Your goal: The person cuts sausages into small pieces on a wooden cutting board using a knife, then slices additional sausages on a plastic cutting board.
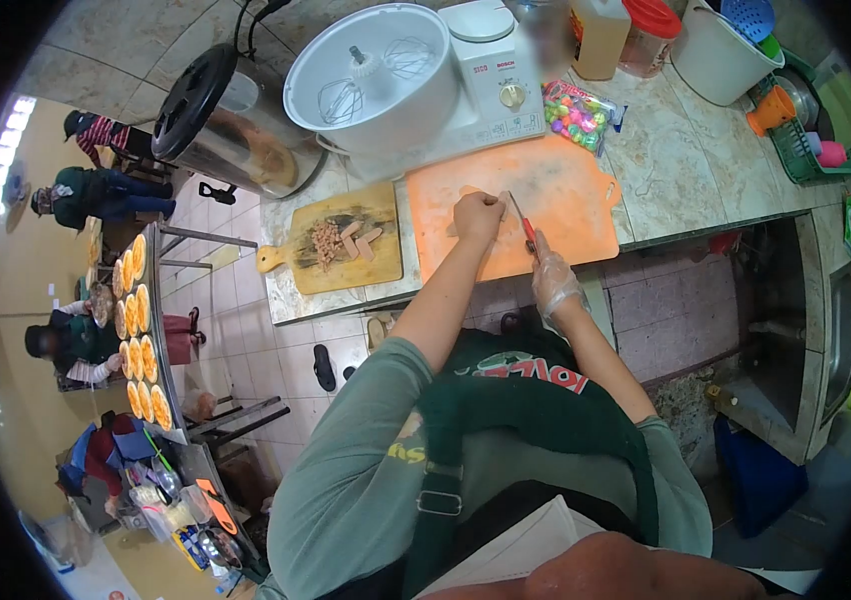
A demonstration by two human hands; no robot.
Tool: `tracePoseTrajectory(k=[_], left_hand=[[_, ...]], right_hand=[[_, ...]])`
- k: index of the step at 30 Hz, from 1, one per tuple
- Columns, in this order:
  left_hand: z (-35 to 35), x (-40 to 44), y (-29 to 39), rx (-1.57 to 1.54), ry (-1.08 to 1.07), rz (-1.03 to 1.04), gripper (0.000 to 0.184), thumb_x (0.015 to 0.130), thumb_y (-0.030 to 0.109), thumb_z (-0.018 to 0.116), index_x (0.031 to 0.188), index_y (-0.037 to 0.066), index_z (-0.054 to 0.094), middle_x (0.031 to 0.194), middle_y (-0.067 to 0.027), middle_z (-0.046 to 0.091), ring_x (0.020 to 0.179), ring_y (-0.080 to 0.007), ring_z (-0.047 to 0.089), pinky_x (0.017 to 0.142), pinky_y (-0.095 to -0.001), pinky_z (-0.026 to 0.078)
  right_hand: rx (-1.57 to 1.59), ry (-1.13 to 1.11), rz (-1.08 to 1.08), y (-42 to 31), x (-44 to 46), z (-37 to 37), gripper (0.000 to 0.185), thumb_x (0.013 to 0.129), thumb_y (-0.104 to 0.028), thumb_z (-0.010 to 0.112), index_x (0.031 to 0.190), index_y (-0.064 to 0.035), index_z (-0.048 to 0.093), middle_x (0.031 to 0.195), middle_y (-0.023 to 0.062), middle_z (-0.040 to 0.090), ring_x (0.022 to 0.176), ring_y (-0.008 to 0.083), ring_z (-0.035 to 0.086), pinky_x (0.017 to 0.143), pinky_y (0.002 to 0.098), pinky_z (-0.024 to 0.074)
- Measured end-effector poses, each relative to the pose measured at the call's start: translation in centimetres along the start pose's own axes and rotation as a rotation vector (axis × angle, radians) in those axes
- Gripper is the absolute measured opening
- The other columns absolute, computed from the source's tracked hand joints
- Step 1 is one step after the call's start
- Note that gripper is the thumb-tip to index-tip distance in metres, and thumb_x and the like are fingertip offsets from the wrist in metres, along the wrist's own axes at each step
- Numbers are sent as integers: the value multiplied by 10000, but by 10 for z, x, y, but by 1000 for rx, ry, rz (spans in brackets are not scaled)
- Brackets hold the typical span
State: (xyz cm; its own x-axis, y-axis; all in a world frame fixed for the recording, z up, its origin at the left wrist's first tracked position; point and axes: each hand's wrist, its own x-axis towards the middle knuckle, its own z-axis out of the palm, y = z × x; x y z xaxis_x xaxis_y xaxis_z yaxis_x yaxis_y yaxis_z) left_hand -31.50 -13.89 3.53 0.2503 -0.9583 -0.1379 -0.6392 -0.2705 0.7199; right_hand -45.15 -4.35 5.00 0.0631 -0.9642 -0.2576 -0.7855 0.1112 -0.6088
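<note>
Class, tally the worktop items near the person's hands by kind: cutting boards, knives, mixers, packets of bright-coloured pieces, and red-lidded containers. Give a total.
Cutting boards: 2 (orange board, wooden board)
Knives: 1 (red-handled knife, in the right hand)
Mixers: 1 (white mixer)
Packets: 1 (bright-coloured packet)
Containers: 1 (red-lidded container)
Total: 6
</note>
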Motion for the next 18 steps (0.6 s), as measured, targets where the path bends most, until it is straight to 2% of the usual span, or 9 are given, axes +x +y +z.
tracePoseTrajectory(k=[4,6,9,18], left_hand=[[6,1,-1,-34,16,-17,197,644,205,670,686,16,637,632,-117,621,578,-197,607,592,-291,478],[5,-2,5,-295,-62,-228,141,629,113,660,665,-10,604,612,-123,613,524,-163,601,516,-264,478],[4,-4,10,-348,-39,-235,116,642,77,635,666,-28,592,588,-119,602,483,-143,588,457,-244,467],[12,-6,4,-450,1,-225,142,644,106,613,630,-31,577,543,-95,580,474,-134,557,452,-266,440]], right_hand=[[1,-46,3,-6,1,-6,500,844,-83,383,1317,-101,222,980,257,525,896,381,523,767,433,408],[-10,-36,-29,-2,1,-1,514,846,-89,360,1330,-121,190,963,252,521,895,371,528,774,430,411],[-42,-52,-50,-4,-2,-2,544,841,-82,337,1347,-153,148,945,244,517,893,357,534,782,423,414],[-230,-192,63,-31,8,-15,629,801,-51,365,1356,-200,108,965,240,526,902,347,549,792,422,427]])
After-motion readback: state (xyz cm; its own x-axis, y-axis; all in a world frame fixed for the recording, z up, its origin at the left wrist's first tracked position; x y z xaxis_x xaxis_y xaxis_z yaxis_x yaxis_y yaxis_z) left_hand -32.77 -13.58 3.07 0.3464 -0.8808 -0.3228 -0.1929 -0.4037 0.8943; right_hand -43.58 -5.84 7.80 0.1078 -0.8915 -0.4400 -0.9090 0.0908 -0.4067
